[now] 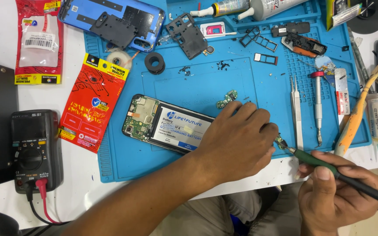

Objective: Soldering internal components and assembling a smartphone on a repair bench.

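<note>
- Landmark: the blue work mat (206,83). Everything below is placed against it.
- Left hand (237,142) rests over the mat's near edge, fingers curled, pinching a small green circuit board (280,142) at its fingertips, right at that edge.
- Right hand (335,192) sits off the mat, nearer the person, clenched round a dark soldering iron (329,168); the tip touches the small board.
- Handling, as judged: the board looks light, thin, stiff and fragile; best held by its bare edges, clear of the hot tip.
- One opened phone (165,123), battery showing, lies mid-mat, partly under the left hand.
- One blue phone back cover (112,19) at the mat's far left corner.
- Count: two tweezers (297,111) and one screwdriver (318,105) on the mat's right side; one multimeter (33,148) off its left edge.
</note>
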